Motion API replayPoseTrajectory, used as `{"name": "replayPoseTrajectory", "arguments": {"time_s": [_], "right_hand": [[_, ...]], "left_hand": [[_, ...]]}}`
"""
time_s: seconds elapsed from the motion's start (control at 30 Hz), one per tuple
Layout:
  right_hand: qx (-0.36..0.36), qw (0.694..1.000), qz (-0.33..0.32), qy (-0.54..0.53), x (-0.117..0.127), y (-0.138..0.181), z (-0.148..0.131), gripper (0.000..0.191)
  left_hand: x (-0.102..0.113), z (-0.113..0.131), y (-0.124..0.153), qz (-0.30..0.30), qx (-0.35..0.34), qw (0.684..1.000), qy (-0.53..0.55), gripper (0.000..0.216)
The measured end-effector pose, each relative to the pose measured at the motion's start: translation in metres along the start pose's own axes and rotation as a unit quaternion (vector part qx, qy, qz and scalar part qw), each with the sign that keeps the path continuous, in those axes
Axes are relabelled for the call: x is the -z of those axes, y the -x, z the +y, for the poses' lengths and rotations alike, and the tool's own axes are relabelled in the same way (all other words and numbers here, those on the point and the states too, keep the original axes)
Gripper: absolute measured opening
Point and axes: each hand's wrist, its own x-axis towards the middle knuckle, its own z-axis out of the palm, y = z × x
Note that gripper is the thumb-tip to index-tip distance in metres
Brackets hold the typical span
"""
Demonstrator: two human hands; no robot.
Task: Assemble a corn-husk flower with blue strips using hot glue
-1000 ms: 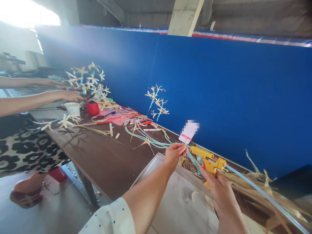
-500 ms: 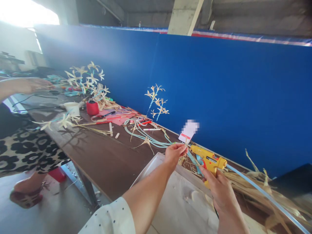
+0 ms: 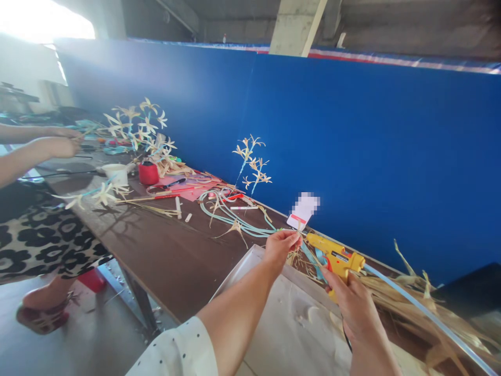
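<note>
My right hand is wrapped round the grip of a yellow hot glue gun, and a long translucent glue stick sticks out of its back end. The gun's nozzle touches or nearly touches the fingertips of my left hand. Those fingers pinch a small pale husk strip, whose lower part they hide. A thin tan stem slants from there towards my right hand; I cannot tell which hand carries it. Loose pale-blue tubing lies just left of my left hand.
A shallow white tray sits under my forearms. Husk flowers stand against the blue partition. Dried husks lie at right. Further left are a red spool, a white cup and a co-worker's hands.
My hands and the glue gun stay almost still. At the left, the co-worker's arms have shifted, and a second hand now shows in front of the first.
</note>
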Motion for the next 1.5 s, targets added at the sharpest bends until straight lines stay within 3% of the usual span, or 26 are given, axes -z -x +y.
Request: {"name": "replayPoseTrajectory", "arguments": {"time_s": [0.5,0.9,1.5], "right_hand": [[-0.001,1.0,0.007,0.014,0.0,0.0,0.0,0.032],[-0.015,1.0,0.021,0.01,0.002,0.0,0.003,0.034],[-0.015,0.999,0.024,-0.03,-0.002,0.005,-0.01,0.037]], "left_hand": [[0.0,0.0,0.001,-0.016,-0.008,1.0,-0.006,0.034],[-0.004,0.005,0.003,0.031,0.01,0.999,0.017,0.035],[-0.004,0.005,0.003,0.02,0.002,1.0,0.011,0.037]]}}
